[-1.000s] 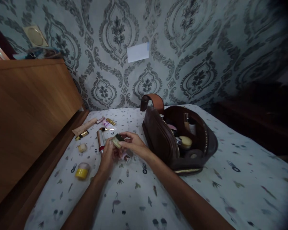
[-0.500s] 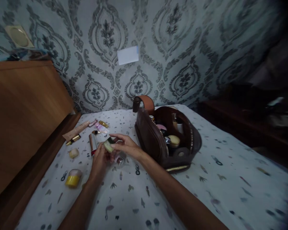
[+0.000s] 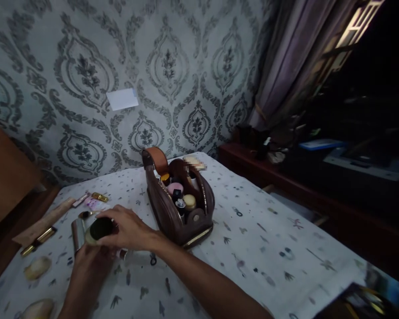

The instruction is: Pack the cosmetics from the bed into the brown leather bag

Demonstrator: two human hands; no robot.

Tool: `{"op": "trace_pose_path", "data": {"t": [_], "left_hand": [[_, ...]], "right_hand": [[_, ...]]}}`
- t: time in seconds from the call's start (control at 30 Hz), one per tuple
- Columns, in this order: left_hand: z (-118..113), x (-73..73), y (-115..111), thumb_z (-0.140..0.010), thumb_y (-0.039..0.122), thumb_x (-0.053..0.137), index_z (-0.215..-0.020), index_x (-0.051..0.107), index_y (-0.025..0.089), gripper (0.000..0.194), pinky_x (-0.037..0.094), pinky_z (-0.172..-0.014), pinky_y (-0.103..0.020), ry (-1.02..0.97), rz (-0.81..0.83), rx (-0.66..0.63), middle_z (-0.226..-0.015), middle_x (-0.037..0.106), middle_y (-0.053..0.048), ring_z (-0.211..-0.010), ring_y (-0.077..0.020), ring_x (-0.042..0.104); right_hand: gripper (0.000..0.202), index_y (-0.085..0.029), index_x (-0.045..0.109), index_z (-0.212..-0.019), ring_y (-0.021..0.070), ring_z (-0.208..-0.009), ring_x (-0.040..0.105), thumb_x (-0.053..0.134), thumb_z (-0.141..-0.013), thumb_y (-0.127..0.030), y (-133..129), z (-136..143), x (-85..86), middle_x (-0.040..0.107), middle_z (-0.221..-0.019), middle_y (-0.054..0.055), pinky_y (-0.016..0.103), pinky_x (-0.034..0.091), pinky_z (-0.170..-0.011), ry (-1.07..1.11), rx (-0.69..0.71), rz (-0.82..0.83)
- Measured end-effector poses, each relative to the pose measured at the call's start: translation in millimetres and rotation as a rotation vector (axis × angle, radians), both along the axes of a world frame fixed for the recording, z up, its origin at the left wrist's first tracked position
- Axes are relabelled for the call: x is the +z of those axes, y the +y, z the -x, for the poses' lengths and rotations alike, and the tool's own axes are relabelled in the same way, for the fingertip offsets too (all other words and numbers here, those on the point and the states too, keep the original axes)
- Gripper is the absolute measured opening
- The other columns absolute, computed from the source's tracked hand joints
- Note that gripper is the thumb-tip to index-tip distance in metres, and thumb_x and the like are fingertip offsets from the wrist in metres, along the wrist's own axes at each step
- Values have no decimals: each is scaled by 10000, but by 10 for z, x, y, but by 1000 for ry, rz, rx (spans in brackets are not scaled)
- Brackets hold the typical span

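Observation:
My right hand [image 3: 128,228] has its thumb and fingers closed round a small round pot [image 3: 101,227] with a dark face. My left hand [image 3: 91,261] is wrapped round the same pot from below, its fingertips partly hidden. Just left of them a silvery tube [image 3: 78,235] lies on the patterned cloth [image 3: 173,288]. An open brown bag [image 3: 162,212] stands to the right of my hands, with a pink-lidded item [image 3: 175,189], a cream-lidded jar [image 3: 189,202] and other cosmetics inside.
At the left lie a beige tube [image 3: 48,221], a black and gold tube [image 3: 39,241], a gold item [image 3: 99,197] and a blurred pale object [image 3: 37,268]. A wooden cabinet [image 3: 9,177] borders the left; a dark red ledge [image 3: 286,195] runs along the right.
The view has swung right, bringing the curtain and window in. The pot is now turned so that its dark face shows between my hands.

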State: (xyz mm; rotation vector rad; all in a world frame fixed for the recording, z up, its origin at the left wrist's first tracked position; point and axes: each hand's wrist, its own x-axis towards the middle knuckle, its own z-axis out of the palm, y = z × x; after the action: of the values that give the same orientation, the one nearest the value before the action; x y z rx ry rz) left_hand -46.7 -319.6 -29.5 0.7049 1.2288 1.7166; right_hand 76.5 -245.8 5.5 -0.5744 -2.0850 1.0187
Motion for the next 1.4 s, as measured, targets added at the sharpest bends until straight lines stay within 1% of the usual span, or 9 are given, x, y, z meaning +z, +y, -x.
{"op": "trace_pose_path", "data": {"t": [0.1, 0.27, 0.4, 0.53, 0.67, 0.83, 1.0, 1.2, 1.4], "left_hand": [[1, -72, 9, -427, 325, 919, -933, 701, 246, 557, 555, -517, -263, -101, 38, 5, -785, 745, 6, -583, -173, 653], [77, -200, 48, -386, 299, 940, -795, 681, 225, 490, 563, -533, -274, -160, 64, -17, -682, 714, 30, -555, -162, 643], [62, -142, 15, -377, 342, 944, -792, 673, 213, 512, 577, -584, -269, -129, 136, -20, -665, 690, 24, -604, -157, 644], [50, -64, -22, -396, 359, 933, -955, 697, 199, 627, 556, -574, -260, -6, 183, -77, -661, 661, 15, -598, -158, 625], [85, -67, 3, -406, 402, 925, -940, 697, 199, 615, 540, -549, -264, 41, 206, -107, -625, 631, 17, -572, -156, 601], [116, -128, 39, -366, 390, 940, -909, 708, 199, 620, 533, -545, -267, 47, 201, -100, -624, 636, 9, -573, -163, 593], [178, -184, 33, -417, 411, 934, -944, 716, 225, 600, 548, -597, -261, 6, 278, -114, -678, 654, 1, -642, -169, 616], [201, -203, 49, -431, 440, 929, -906, 729, 227, 558, 548, -594, -279, 41, 291, -133, -660, 648, -7, -634, -185, 618], [338, -351, 85, -461, 439, 908, -927, 719, 231, 544, 553, -577, -295, 54, 321, -131, -649, 629, -1, -609, -182, 605]], "right_hand": [[641, -230, 591, -1310, 202, -1017, 588, 814, -728, -381, -43, -100, 166, 591, -1108, 57, 290, 467, -907, -79, -6, -29], [578, -225, 619, -1247, 194, -1028, 593, 807, -732, -409, -104, -290, 442, 621, -1119, 48, 274, 459, -906, -57, -42, -89], [493, -195, 649, -1183, 181, -974, 607, 793, -754, -389, -129, -532, 721, 664, -1041, 41, 259, 458, -848, -10, -65, -118], [441, -196, 663, -1142, 156, -877, 604, 783, -760, -380, -104, -887, 1026, 673, -996, 25, 239, 446, -740, -4, -84, -129], [404, -175, 668, -1129, 128, -796, 585, 772, -763, -308, 27, -1278, 1202, 671, -949, 15, 235, 417, -708, -36, -180, -161], [347, -144, 670, -1089, 134, -771, 575, 734, -769, -262, 293, -1676, 1243, 658, -874, 9, 241, 369, -676, -190, -309, -197], [336, -137, 666, -1118, 154, -784, 575, 694, -806, -258, 525, -1866, 1141, 673, -894, 32, 257, 364, -691, -374, -408, -264], [413, -146, 621, -1201, 230, -989, 591, 701, -821, -283, 693, -1932, 933, 664, -1101, 101, 294, 388, -798, -614, -379, -426], [360, -132, 638, -1143, 250, -982, 595, 705, -798, -209, 776, -1975, 881, 651, -1102, 121, 317, 400, -800, -744, -276, -522]]}}
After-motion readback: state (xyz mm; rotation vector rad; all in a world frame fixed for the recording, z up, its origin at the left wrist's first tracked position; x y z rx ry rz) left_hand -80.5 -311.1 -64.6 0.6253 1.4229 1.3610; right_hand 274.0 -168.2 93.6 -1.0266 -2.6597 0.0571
